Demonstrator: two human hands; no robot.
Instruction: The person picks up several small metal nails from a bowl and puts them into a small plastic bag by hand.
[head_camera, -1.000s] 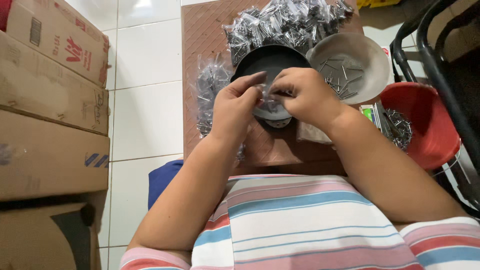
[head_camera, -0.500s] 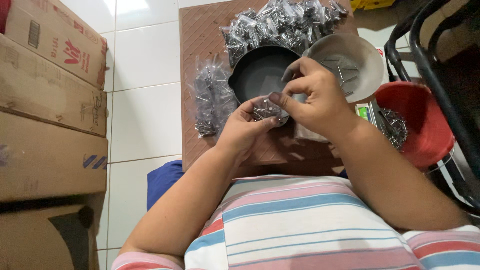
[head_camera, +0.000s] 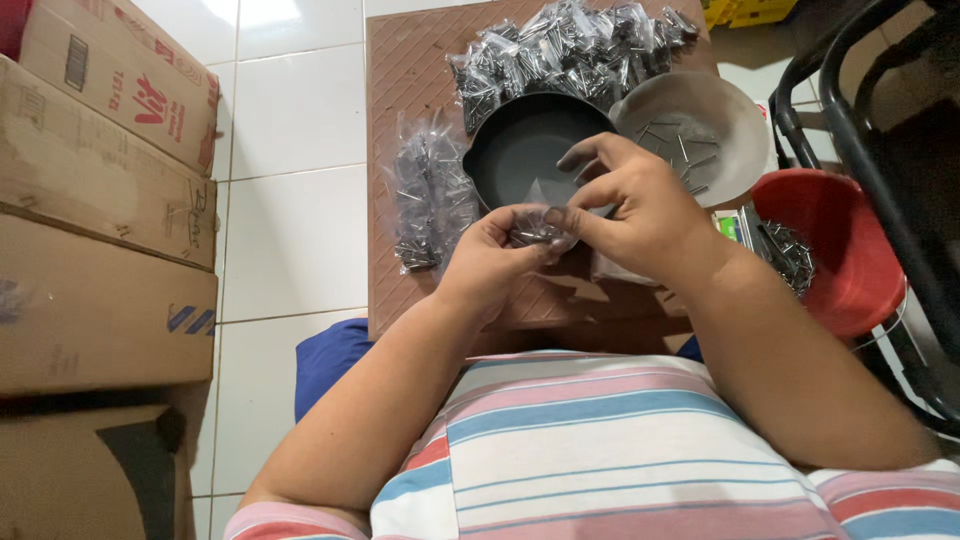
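— What have you got there?

— A small clear bag of nails (head_camera: 538, 228), pinched between both hands. My left hand (head_camera: 492, 258) is curled shut under it, and my right hand (head_camera: 640, 205) has its thumb and forefinger closed on the bag's top while the other fingers spread loose.

— How do you do this bit well?

— I'd say keep the mouth of the bag up and the grip tight, so no nails slip out.

— And beyond your hands?

— Just past them sits the black dish (head_camera: 530, 150) on the brown surface (head_camera: 405, 80). The grey bowl (head_camera: 740, 110) of loose nails is beyond my right hand. Farthest is the pile of filled bags (head_camera: 565, 45).
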